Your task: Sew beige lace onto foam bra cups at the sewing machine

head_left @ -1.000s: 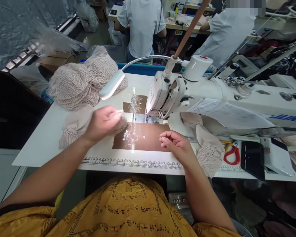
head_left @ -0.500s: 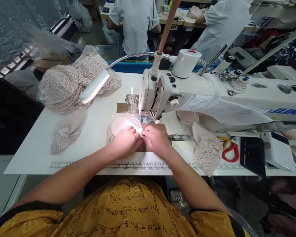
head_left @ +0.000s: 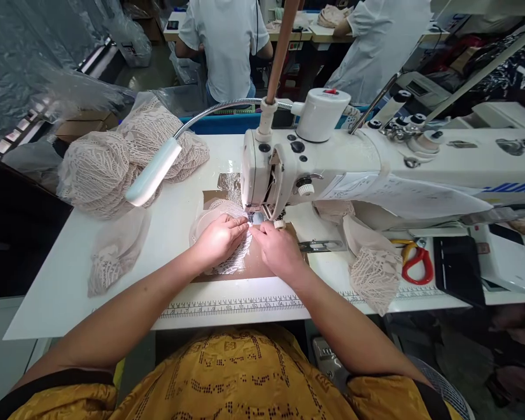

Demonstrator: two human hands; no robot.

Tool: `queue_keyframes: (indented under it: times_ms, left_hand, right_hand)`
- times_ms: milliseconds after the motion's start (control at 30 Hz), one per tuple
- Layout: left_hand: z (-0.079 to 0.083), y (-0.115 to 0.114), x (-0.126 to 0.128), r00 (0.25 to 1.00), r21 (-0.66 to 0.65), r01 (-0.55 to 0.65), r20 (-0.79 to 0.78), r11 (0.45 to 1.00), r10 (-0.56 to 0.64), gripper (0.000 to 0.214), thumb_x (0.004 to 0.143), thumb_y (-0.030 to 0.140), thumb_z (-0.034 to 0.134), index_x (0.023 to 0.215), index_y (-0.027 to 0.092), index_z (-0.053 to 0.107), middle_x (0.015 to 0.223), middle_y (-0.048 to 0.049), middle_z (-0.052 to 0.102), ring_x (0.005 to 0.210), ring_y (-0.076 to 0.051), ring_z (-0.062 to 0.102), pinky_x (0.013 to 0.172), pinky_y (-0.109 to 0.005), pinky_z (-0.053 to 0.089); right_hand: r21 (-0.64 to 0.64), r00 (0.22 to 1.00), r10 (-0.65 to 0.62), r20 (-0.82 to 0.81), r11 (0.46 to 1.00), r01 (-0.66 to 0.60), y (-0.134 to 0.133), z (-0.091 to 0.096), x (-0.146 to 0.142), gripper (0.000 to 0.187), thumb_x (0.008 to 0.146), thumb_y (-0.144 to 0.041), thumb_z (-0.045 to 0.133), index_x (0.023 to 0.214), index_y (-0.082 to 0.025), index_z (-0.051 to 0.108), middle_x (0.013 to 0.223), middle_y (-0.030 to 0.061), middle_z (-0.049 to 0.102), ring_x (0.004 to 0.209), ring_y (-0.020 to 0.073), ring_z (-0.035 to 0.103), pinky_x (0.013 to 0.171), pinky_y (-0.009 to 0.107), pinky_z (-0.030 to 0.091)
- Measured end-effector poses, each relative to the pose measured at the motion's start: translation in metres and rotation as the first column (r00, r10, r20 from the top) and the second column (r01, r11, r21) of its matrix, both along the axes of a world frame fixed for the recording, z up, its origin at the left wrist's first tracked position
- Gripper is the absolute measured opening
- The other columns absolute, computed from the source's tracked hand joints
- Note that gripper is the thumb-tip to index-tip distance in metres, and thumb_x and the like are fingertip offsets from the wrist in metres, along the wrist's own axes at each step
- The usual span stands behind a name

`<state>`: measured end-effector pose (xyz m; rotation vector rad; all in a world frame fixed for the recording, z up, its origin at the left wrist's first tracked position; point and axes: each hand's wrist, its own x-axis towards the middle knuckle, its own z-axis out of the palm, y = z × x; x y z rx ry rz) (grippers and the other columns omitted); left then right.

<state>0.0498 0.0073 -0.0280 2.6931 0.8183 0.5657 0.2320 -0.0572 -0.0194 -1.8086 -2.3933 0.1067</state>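
My left hand [head_left: 219, 238] and my right hand [head_left: 276, 247] rest side by side on a pale lace bra cup [head_left: 210, 219], fingers curled and pinching its edge just in front of the needle of the white sewing machine [head_left: 315, 157]. The lace lies on a shiny brown plate [head_left: 262, 265] set in the white table [head_left: 70, 274]. A gooseneck lamp [head_left: 153, 172] hangs over the left of the piece.
A pile of lace cups [head_left: 114, 160] sits at the back left, a single one [head_left: 114, 251] nearer. More lace [head_left: 370, 265] hangs right of the machine, by thread snips [head_left: 317, 245], red-handled scissors [head_left: 413, 262] and a black phone [head_left: 457, 268]. Two people in white work behind.
My left hand carried a lace cup from the left over to the machine. Both hands then came together on it and pushed it forward under the needle.
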Motion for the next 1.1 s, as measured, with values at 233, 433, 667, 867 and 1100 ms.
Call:
queue_keyframes:
  times_ms: [233,433,667,867,1100]
  left_hand:
    - [-0.005,0.016,0.000,0.999,0.015,0.035,0.033,0.999,-0.035,0.032,0.096,0.025,0.045,0.114,0.014,0.070,0.121,-0.0143,0.067,0.100,-0.025,0.062,0.088,-0.042,0.052]
    - [0.016,-0.004,-0.009,0.997,-0.133,0.073,0.029,0.988,-0.070,0.029,0.093,0.020,0.046,0.111,0.014,0.068,0.127,-0.0163,0.062,0.114,-0.028,0.056,0.096,-0.046,0.048]
    - [0.078,-0.045,-0.051,0.909,-0.726,0.270,-0.024,0.632,-0.417,0.021,0.086,0.021,0.062,0.106,0.020,0.068,0.103,-0.0069,0.070,0.090,-0.018,0.066,0.074,-0.024,0.053]
    - [0.092,-0.037,-0.044,0.953,-0.630,0.246,0.019,0.737,-0.302,0.019,0.094,0.024,0.051,0.102,0.016,0.067,0.092,-0.0063,0.069,0.081,-0.015,0.063,0.070,-0.022,0.048]
    - [0.028,-0.005,-0.016,0.982,-0.183,0.015,-0.182,0.983,-0.048,0.024,0.094,0.031,0.047,0.088,0.015,0.064,0.083,-0.0073,0.063,0.075,-0.019,0.060,0.065,-0.027,0.044]
  right_hand:
    - [-0.034,0.997,-0.074,-0.006,0.997,0.073,0.006,-0.001,-0.005,0.042,0.090,-0.010,0.041,0.123,-0.021,0.065,0.097,0.0114,0.067,0.080,0.0219,0.056,0.063,0.032,0.035]
    - [0.007,0.995,-0.027,-0.101,1.000,0.027,0.003,-0.004,0.003,0.042,0.089,-0.011,0.043,0.123,-0.021,0.065,0.102,0.0089,0.068,0.085,0.0221,0.059,0.070,0.031,0.039]
    - [-0.005,0.971,-0.068,-0.230,0.998,0.069,0.000,-0.002,0.007,0.038,0.088,-0.010,0.041,0.111,-0.020,0.070,0.100,0.0070,0.071,0.082,0.0206,0.061,0.073,0.030,0.042]
    - [0.008,0.953,-0.047,-0.299,0.999,0.052,-0.001,-0.003,0.009,0.036,0.086,-0.008,0.042,0.103,-0.020,0.073,0.096,0.0062,0.071,0.085,0.0201,0.062,0.076,0.029,0.043]
    - [0.060,0.940,-0.023,-0.340,0.997,0.046,0.001,-0.011,0.014,0.029,0.086,-0.013,0.047,0.095,-0.022,0.073,0.090,0.0043,0.071,0.076,0.0184,0.061,0.069,0.029,0.042]
